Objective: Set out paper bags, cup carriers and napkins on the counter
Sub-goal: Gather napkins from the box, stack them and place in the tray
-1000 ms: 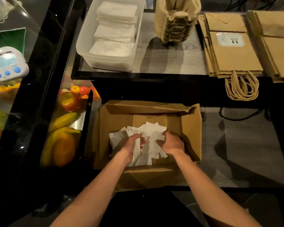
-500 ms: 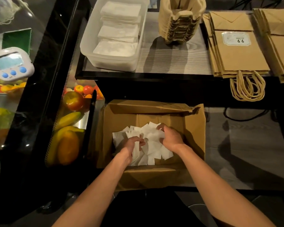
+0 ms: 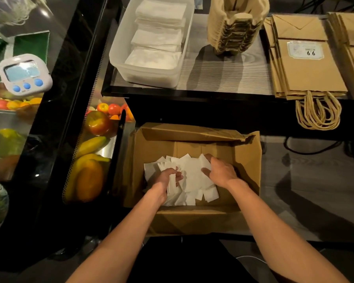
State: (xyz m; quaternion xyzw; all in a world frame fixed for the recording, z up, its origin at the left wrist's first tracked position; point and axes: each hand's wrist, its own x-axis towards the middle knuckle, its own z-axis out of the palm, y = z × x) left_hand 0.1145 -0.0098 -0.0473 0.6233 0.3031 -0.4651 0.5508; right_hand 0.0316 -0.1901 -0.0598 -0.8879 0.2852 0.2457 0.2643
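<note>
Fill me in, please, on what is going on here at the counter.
A person has both hands in an open cardboard box below the counter, gathering loose napkins. The left hand grips a bunch of them, and the right hand curls round the pile's far side. On the counter, a clear tub holds folded napkins, with a stack of cup carriers and flat paper bags beside it.

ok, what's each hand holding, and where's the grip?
Both hold the loose napkins in the box: left hand at the pile's left edge, right hand at its right edge.
</note>
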